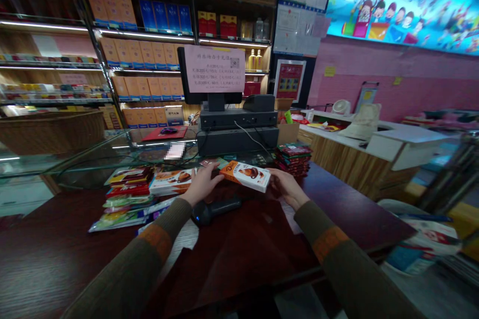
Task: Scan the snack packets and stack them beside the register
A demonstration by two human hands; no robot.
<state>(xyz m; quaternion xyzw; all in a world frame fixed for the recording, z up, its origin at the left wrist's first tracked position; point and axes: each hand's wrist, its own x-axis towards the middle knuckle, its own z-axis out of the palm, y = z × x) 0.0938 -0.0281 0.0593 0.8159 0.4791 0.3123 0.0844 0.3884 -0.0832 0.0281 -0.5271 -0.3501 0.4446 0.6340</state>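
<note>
"One broad, dark red-brown wooden counter: where does it offer room?"

"Ahead of the squat, dark grey cash drawer, wood shows to the near edge, and rightward to the slanting side edge."

"What hems that in?"

"A pile of flat, multicoloured packets off the drawer's left front, and a stack of dark red-and-green packets by its right front corner."

"And the hands?"

"Both grasping: the left hand and right hand hold opposite ends of a slim orange-and-white cardboard box in front of the drawer."

"Which way does it point?"

"Long axis crosswise, slightly slanted: orange end leftward, white end rightward and farther from the drawer, printed face up."

"Anything smaller?"

"A black handheld scanner, before the drawer's left half."
</note>
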